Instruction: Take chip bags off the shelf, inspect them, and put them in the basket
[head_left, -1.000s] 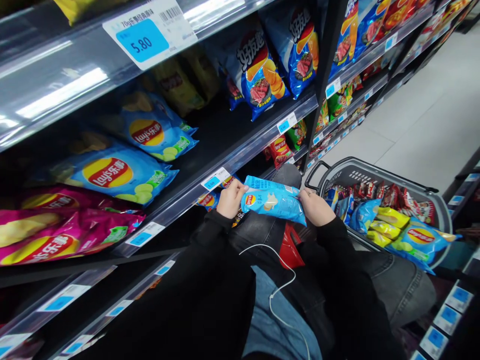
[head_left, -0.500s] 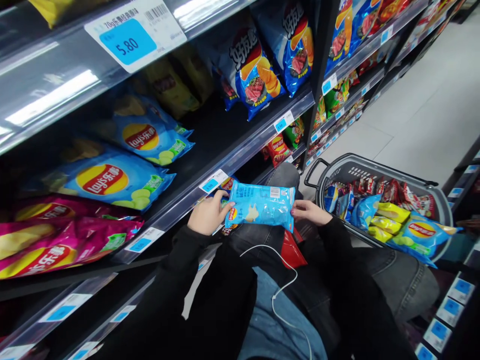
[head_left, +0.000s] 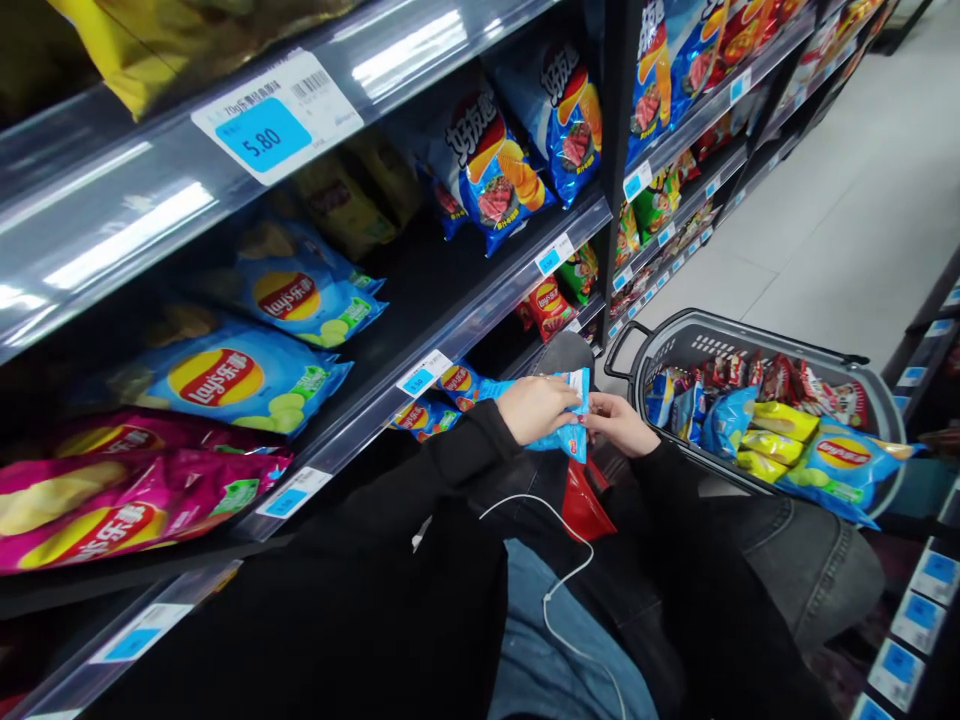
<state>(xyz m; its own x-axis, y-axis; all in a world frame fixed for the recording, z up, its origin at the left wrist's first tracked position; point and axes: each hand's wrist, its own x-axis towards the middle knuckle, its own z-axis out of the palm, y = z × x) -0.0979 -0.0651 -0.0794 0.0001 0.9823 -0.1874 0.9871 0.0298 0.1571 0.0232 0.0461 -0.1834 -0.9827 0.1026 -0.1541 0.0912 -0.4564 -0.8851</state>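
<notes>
You hold a small blue chip bag [head_left: 568,443] in both hands, between the shelf [head_left: 491,315] and the basket [head_left: 705,345].
Your left hand [head_left: 541,408] lies over the bag and grips it, and your right hand [head_left: 621,425] pinches its right end. You seem to be at the handling step; the next move looks to call for a soft, steady hold. Its long way seems to run side to side, one end facing your right hand, though your left hand hides much.
</notes>
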